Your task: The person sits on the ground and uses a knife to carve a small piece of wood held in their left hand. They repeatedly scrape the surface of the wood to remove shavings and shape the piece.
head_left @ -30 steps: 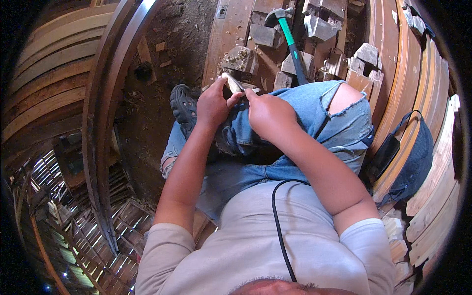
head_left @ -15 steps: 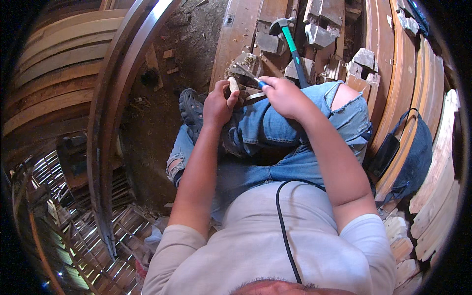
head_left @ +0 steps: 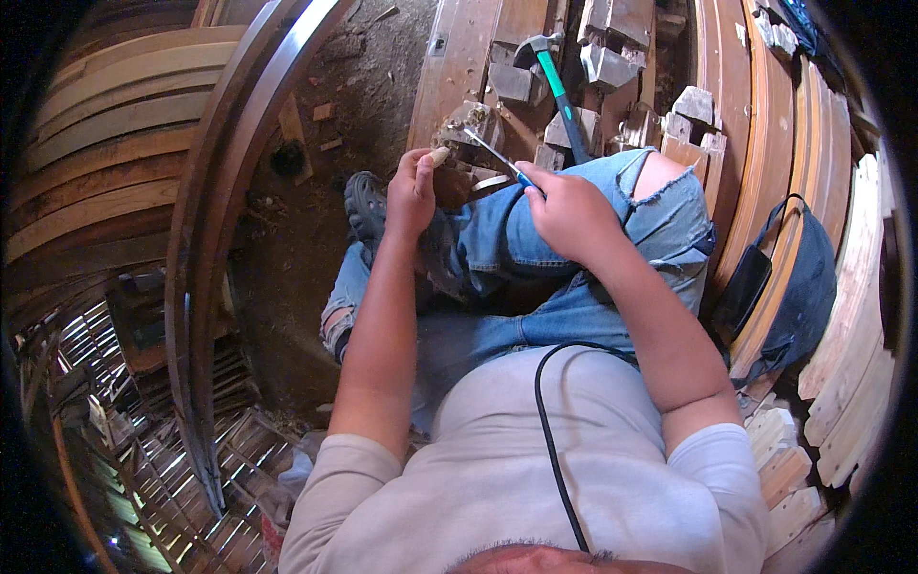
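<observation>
- the small pale piece of wood [head_left: 439, 156] was held upright at a slant by the left hand [head_left: 411, 196], pinched between thumb and fingers, with its end left showing above them.
- the blue-handled tool [head_left: 526, 176] was gripped by the right hand [head_left: 577, 218], with the fingers closed around its handle; its thin metal blade was pointed up and to the left.
- the blade tip was held near the piece of wood but apart from it; whether the wood block [head_left: 473, 121] behind was touched by the tip could not be told.
- a pale strip [head_left: 491, 182] was seen just below the blade, between the two hands.
- curled shavings were seen about the wood block.
- a hammer [head_left: 553, 81] with a green and black handle was laid over the blocks, its claw head turned away from the person and its handle end near the torn jeans [head_left: 535, 225].
- a dark shoe [head_left: 366, 206] was seen just left of the left hand.
- at the right, a dark blue bag [head_left: 798, 282] was set on the long boards [head_left: 732, 115].
- a black cable [head_left: 541, 407] was draped down the pale shirt [head_left: 478, 430].
</observation>
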Motion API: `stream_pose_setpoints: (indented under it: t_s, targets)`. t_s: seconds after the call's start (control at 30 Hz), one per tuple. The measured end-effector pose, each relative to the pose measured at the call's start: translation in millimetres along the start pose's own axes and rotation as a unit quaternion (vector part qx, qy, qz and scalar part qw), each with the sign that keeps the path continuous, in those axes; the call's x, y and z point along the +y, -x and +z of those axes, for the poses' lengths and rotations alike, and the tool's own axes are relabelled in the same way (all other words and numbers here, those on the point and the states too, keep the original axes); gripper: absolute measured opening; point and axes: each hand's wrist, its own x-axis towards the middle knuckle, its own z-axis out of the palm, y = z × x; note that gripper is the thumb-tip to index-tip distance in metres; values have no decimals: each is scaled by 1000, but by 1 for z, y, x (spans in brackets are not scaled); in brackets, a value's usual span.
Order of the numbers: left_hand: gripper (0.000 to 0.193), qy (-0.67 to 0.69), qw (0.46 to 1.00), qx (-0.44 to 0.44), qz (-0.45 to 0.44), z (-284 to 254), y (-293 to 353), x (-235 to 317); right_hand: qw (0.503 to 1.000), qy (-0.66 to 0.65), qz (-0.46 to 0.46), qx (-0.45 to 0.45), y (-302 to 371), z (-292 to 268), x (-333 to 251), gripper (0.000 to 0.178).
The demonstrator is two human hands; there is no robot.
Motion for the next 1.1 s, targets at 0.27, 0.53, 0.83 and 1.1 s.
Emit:
stream_pose_setpoints:
  t_s: [0.27,0.53,0.83,1.1]
  targets:
    - [53,-48,998,-26,-29,-1,11,34,998,32,-20,-55,-31,28,-17,39]
    - [57,-191,975,-37,111,7,21,35,997,25,-1,-69,-33,37,-10,41]
    - [58,-196,979,-42,33,8,23,40,996,-13,-4,-92,-37,28,-7,39]
    - [56,-217,971,-24,94,11,24,35,992,-19,-2,-124,-45,30,-9,42]
